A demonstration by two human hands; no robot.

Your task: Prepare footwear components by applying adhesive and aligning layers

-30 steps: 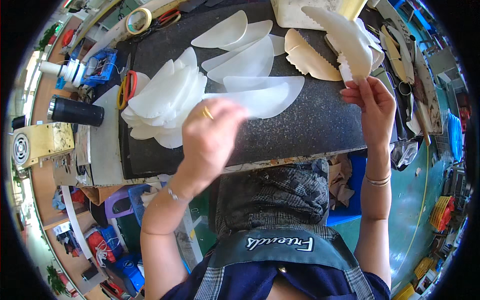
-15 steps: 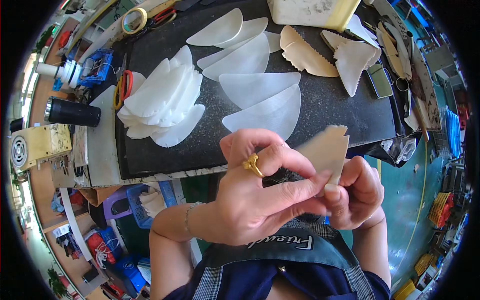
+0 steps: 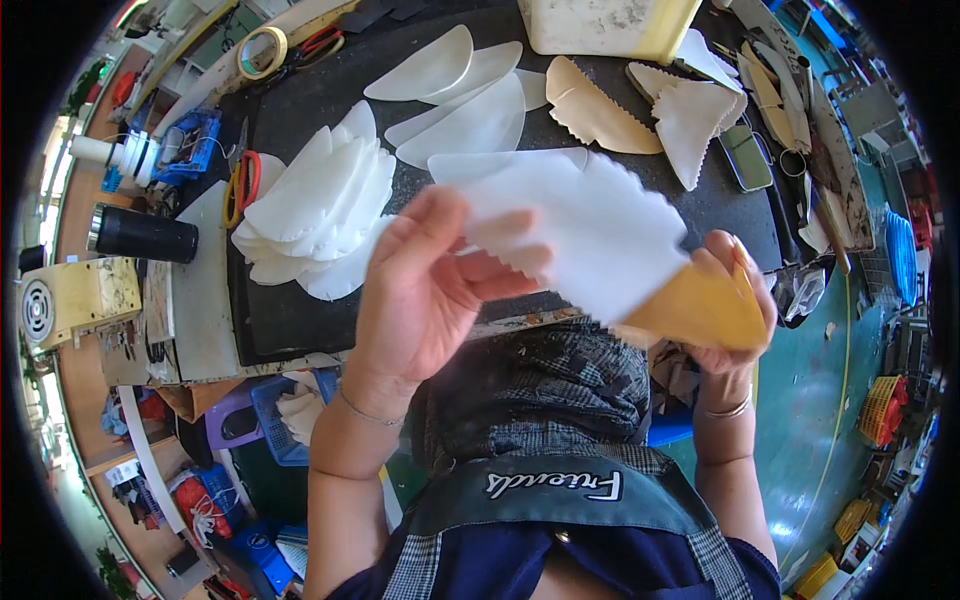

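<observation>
Above the table's near edge, both hands hold a thin piece with a serrated edge. Most of it is a white, slightly see-through sheet; towards its right end a yellow-tan part shows. I cannot tell whether these are layers joined together. My left hand has its thumb and fingers at the white left end, somewhat blurred. My right hand grips the tan end, its fingers partly hidden. Just beyond lie white half-round sheets, one partly covered by the held piece. A heap of white sheets lies to the left.
A dark mat covers the table. Tan and cream serrated pieces lie far right, near a phone. Scissors, a black bottle and a tape roll are left; a whitish container stands at the back.
The hands have moved apart, my left hand leftward and my right slightly up. The piece, earlier small and edge-on between the fingertips, is now spread broad side up between them.
</observation>
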